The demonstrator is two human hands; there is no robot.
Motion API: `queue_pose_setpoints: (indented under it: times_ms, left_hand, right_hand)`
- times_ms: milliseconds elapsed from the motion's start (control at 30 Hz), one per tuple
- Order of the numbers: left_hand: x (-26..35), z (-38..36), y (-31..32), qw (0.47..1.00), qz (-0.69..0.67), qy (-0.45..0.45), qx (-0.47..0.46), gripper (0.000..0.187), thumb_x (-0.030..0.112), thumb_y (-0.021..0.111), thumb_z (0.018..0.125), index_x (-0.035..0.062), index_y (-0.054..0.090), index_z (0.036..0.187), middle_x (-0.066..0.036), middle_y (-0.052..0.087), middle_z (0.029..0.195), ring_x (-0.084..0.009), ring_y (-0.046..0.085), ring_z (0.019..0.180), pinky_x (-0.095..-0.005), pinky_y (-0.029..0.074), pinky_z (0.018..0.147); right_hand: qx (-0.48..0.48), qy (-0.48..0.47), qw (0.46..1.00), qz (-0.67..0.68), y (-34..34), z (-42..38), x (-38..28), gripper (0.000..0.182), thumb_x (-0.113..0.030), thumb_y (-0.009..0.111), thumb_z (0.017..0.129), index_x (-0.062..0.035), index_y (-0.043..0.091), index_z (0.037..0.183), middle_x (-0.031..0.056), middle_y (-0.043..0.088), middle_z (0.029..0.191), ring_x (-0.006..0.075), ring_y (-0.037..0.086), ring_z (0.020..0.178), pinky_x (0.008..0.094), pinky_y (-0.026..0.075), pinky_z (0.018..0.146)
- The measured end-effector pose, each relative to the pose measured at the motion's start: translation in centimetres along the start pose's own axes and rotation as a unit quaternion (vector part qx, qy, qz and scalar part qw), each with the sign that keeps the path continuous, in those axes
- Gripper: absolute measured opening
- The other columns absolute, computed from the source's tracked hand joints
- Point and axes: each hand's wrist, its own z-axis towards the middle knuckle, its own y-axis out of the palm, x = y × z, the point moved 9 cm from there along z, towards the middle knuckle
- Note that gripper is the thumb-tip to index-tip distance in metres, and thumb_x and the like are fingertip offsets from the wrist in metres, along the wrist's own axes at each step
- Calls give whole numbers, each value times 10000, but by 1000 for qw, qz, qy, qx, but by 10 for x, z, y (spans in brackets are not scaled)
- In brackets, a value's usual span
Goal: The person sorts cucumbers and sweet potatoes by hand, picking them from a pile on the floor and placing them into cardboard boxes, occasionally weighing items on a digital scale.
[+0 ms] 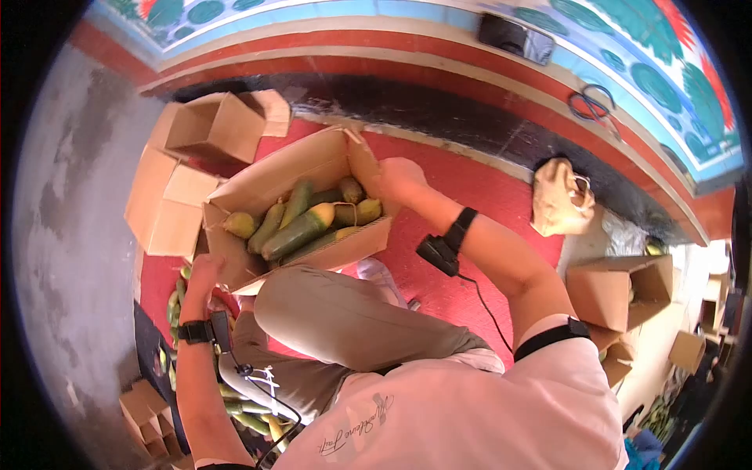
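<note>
An open cardboard box [325,254] stands tilted in front of my raised knee. Inside it lie several large green-and-yellow cucumber-like vegetables [301,233]. My right hand [399,180] is closed on the box's right end, near the top edge. At the near left corner my left hand [206,276] grips the box, its fingers partly hidden by shade and cardboard. More long green and yellow vegetables [249,409] lie on the floor beside my left forearm and lower leg.
Empty-looking cardboard boxes [160,207] stand beyond the left end. A red mat [466,204] covers the floor. To the right are a tan bag [561,197] and another open carton [599,294]. A phone [515,39] rests on the painted wall's ledge, with a coiled cable [591,103] nearby.
</note>
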Motion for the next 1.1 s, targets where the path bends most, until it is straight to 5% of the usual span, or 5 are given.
queue_pose_setpoints:
  times_ms: [133, 200, 633, 700, 1100]
  left_hand:
    - [82, 35, 68, 963, 175, 189, -86, 280, 259, 556, 806, 4, 625, 712, -49, 551, 608, -163, 520, 571, -320, 412, 542]
    - [116, 26, 112, 977, -98, 100, -158, 283, 297, 578, 827, 23, 641, 800, -6, 548, 648, -129, 489, 578, -302, 396, 516]
    - [132, 43, 316, 866, 83, 59, -489, 345, 300, 568, 865, -6, 618, 1018, -66, 621, 807, -157, 578, 769, -304, 470, 704]
    - [159, 6, 304, 792, -169, 43, -585, 257, 263, 548, 897, 26, 629, 955, 7, 594, 809, -93, 536, 767, -256, 437, 691]
    - [88, 17, 114, 928, 184, 74, -316, 334, 283, 472, 903, -22, 606, 933, -127, 646, 789, -196, 635, 748, -324, 472, 733]
  right_hand:
    - [66, 63, 996, 5, -44, -57, 82, 286, -284, 563, 752, -18, 650, 811, 228, 627, 830, 391, 604, 813, 467, 482, 734]
    - [131, 71, 989, -24, -58, -87, 125, 290, -294, 563, 772, -15, 638, 807, 228, 623, 802, 397, 600, 795, 473, 478, 720]
    - [40, 283, 949, -130, 1, -180, 293, 294, -293, 638, 687, -53, 637, 857, 200, 615, 754, 353, 604, 735, 443, 496, 633]
    - [-2, 237, 948, -215, 38, -184, 309, 340, -288, 665, 628, -77, 644, 894, 161, 626, 807, 318, 622, 762, 415, 518, 643]
    - [139, 352, 925, 48, -13, -268, 333, 425, -439, 430, 898, -42, 581, 926, 244, 608, 867, 404, 578, 865, 486, 444, 754]
